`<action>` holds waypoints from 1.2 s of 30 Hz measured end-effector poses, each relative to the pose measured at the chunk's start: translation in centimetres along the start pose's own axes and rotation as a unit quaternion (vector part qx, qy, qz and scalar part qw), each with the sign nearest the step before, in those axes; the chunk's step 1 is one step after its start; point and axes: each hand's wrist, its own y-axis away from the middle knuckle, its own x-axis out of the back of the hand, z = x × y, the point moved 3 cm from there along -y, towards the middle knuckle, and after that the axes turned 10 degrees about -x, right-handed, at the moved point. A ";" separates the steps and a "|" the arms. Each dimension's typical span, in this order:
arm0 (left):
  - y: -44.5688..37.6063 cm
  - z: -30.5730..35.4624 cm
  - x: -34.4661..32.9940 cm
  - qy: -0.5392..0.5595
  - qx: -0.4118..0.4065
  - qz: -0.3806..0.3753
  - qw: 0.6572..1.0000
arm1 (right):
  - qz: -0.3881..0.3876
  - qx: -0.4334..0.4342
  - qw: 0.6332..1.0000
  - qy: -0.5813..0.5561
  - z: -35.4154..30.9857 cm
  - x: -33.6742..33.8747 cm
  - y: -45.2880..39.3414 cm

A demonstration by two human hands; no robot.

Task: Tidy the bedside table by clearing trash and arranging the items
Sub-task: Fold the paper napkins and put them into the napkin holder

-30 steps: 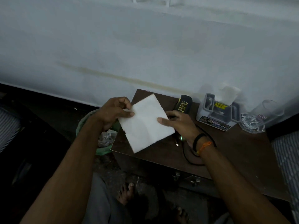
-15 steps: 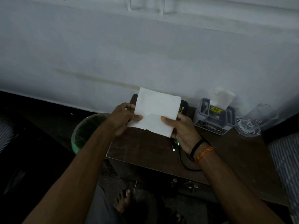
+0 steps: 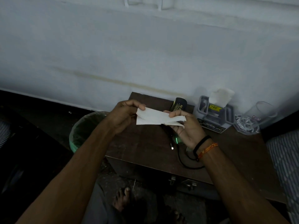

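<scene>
The thin white square paper napkin (image 3: 156, 118), flat and fully spread between the hands a second ago, is now doubled over into a narrow strip, its lower layers splaying at the right end. It is held in the air over the back part of the dark brown wooden bedside table (image 3: 142, 147), touching nothing but the hands. The left hand (image 3: 123, 116) pinches the strip's left end between thumb and curled fingers; the right hand (image 3: 184, 126) pinches the right end, thumb on top, fingers underneath. Folding rather than crumpling suggests the napkin is being kept as an item to arrange, perhaps in the grey plastic tissue holder (image 3: 213, 113) near the wall, rather than dropped into the green-lined round bin (image 3: 80, 131) left of the table, though that is only a guess

The light is dim. The black cylindrical case (image 3: 178, 105) is partly behind the napkin, its label only half readable. The black cable (image 3: 181, 157) runs under the right wrist, and a small green glow there belongs to something I cannot identify. The clear drinking glass (image 3: 252, 120) stands at the right
</scene>
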 end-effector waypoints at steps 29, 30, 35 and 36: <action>-1.3 -1.5 -1.1 -0.172 -0.028 -0.047 0.984 | 0.013 0.048 0.976 0.212 -1.3 3.0 -0.7; -1.3 -1.5 -1.2 -0.206 -0.032 -0.054 0.977 | 0.023 0.063 0.973 0.219 -1.3 3.2 -0.8; -1.2 -1.2 -2.3 -0.364 -0.086 -0.131 0.918 | 0.055 0.124 0.952 0.274 -1.7 3.5 -0.4; -1.1 -1.1 -2.7 -0.374 -0.088 -0.139 0.913 | 0.057 0.128 0.948 0.286 -1.6 3.4 -0.5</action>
